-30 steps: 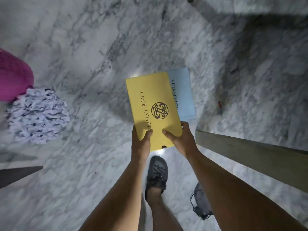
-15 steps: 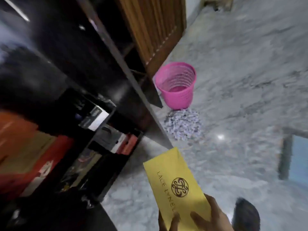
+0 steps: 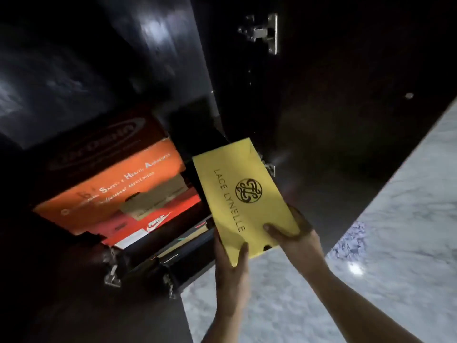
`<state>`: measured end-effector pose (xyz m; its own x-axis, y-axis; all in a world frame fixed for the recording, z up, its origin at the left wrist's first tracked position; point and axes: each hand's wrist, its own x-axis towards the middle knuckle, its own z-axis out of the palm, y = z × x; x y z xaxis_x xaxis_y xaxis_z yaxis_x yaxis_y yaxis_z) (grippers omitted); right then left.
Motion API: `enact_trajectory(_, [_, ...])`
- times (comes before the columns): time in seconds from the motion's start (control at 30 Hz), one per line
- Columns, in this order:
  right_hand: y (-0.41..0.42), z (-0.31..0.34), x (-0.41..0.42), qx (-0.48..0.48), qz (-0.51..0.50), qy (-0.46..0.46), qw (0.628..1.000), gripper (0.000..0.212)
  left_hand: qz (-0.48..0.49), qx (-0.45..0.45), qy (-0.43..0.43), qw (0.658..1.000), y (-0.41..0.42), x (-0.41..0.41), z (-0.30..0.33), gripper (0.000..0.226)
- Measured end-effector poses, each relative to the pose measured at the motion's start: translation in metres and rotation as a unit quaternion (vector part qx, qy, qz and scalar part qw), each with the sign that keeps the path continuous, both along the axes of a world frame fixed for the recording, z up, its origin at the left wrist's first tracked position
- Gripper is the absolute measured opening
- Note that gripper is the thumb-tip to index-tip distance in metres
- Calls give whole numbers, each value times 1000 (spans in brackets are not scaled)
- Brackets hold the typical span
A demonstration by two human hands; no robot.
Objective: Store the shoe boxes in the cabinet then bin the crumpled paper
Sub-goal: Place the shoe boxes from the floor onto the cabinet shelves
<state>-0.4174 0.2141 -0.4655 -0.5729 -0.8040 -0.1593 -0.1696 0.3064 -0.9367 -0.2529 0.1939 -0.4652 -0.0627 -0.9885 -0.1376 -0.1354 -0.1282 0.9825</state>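
A: Hands?
B: Both grip the yellow shoe box (image 3: 243, 194) at its near end. Left hand (image 3: 230, 262) at the near left corner, thumb over the lid. Right hand (image 3: 295, 235) at the near right corner, thumb pressed on top.
A: Box position?
B: Held in the air, tilted, far end at the open dark cabinet (image 3: 153, 58).
A: Inside?
B: Stacked boxes: orange box (image 3: 111, 191), red box (image 3: 158, 219) beneath. Crumpled paper (image 3: 351, 240) on the marble floor (image 3: 408, 219), right of the hands.

Stacked boxes (image 3: 111, 191) fill the cabinet (image 3: 173, 70) left; dark gap open right.
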Motion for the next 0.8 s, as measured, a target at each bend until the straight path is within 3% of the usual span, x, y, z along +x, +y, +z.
enact_trajectory(0.17, [-111,3,-24,-43,19,91,995,82,15,-57,32,998,-103,-29,-9,73])
enact_trajectory(0.3, [-182,-21,-33,-22,84,101,991,94,-2,-99,-48,994,-158,-47,-38,74])
enact_trajectory(0.5, [-235,-25,-34,1,127,122,984,80,75,-140,-116,980,-216,-56,-40,56])
enact_trajectory(0.8, [-237,-24,-39,-3,152,110,982,76,90,-178,-179,963,-216,-54,-41,53])
